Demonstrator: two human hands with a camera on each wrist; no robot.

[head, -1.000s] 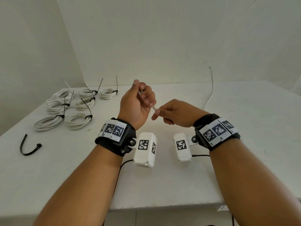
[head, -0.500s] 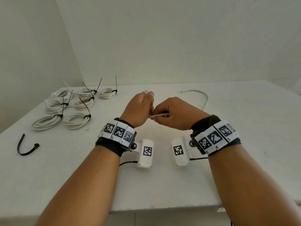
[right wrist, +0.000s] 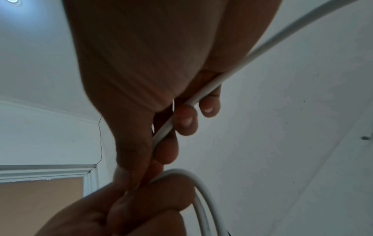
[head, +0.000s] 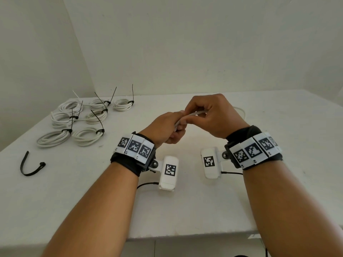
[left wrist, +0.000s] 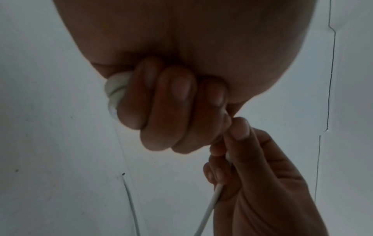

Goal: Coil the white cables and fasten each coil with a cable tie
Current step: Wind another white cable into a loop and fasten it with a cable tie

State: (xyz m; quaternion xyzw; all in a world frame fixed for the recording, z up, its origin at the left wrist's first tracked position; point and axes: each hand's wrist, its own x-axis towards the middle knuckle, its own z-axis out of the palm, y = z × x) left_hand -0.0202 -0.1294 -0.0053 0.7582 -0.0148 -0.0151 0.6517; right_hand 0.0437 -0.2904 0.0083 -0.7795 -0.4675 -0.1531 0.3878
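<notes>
White cable [head: 193,115] held between both hands, partly looped

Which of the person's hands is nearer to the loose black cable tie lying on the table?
The left. The left hand is toward the side of the table where the loose black cable tie lies; the right hand is beyond it, farther from the tie. Both grip the white cable.

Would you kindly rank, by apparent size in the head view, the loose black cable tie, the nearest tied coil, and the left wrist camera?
1. Nearest tied coil.
2. Left wrist camera, though it sits closer to the lens.
3. Loose black cable tie.
</notes>
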